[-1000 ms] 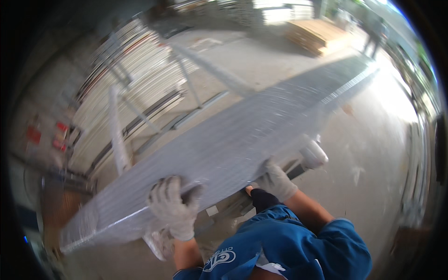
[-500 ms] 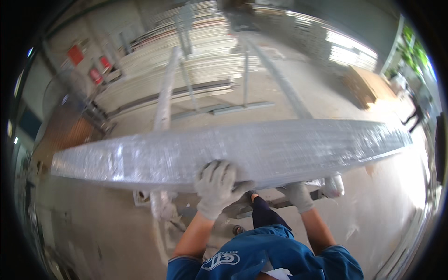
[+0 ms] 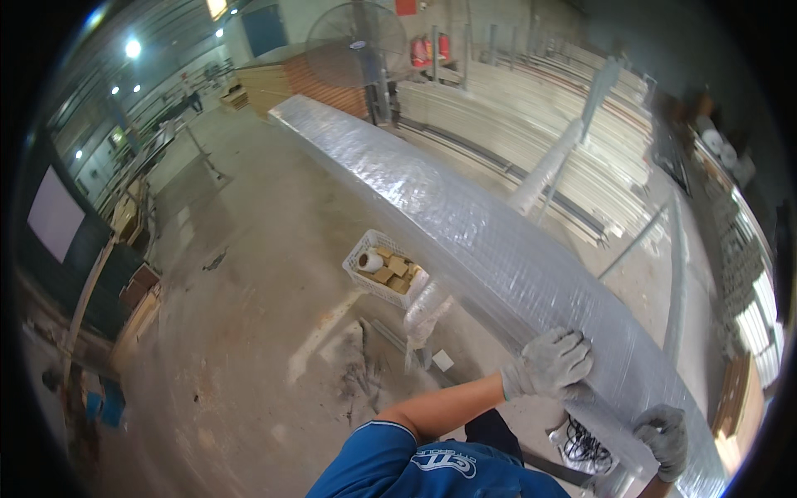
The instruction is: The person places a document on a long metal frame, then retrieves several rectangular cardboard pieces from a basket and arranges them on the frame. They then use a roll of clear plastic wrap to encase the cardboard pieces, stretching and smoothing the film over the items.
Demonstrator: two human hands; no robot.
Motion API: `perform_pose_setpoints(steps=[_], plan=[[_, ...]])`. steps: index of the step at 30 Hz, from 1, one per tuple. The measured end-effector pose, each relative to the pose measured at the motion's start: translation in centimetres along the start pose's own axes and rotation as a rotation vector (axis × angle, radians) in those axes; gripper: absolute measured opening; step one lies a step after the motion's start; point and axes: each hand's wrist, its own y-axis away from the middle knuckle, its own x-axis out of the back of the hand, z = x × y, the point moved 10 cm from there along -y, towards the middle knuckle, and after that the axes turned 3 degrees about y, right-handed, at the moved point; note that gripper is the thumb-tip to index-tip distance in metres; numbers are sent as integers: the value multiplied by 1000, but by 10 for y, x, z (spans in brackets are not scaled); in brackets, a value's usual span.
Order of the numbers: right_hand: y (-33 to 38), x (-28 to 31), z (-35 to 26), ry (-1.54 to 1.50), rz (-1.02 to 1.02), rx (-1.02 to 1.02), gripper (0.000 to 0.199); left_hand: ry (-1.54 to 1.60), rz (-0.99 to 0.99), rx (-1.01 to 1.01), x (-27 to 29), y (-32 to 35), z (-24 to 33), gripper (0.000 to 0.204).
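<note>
A long bundle wrapped in shiny clear film (image 3: 498, 249) slants from the upper left to the lower right, propped on film-wrapped rack arms. My left hand (image 3: 550, 363), in a grey glove, lies on its near upper edge, fingers stretched over the top face. Further right, at the lower end, my gloved right hand (image 3: 662, 438) is closed against the bundle's edge with curled fingers. Whether anything is inside that fist is hidden.
A white plastic basket (image 3: 383, 267) with cardboard pieces and a roll stands on the floor beside the bundle. Stacked pale boards (image 3: 531, 124) and a large fan (image 3: 357, 46) lie beyond. Black cable coils (image 3: 584, 441) sit below my hands. A film-wrapped support (image 3: 427, 311) juts out under the bundle.
The view has swung to the left, so the bundle now runs diagonally. My right hand has come from under the near edge up to the bundle's edge; my left hand still rests on top.
</note>
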Motion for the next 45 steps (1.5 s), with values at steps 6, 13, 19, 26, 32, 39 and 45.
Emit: perform_pose_setpoints(steps=[6,13,19,26,32,39,45], plan=[[-31,12,-20,221,390,166,26,48,61,5,8,-1,-4,67],[-9,-6,-22,422,661,283,25,36,52,52,5,2,-3,68],[-5,-8,-23,386,693,307,21,57,60,79,5,2,-2,66],[-6,-6,-20,382,687,322,20,41,52,122,7,4,-2,68],[-6,-6,-18,408,694,324,19,20,38,138,3,6,-2,68],[-7,-5,-15,394,691,301,21,13,49,141,-2,9,-2,71],[-6,-5,-16,405,705,359,16,1,62,150,-1,9,-2,70]])
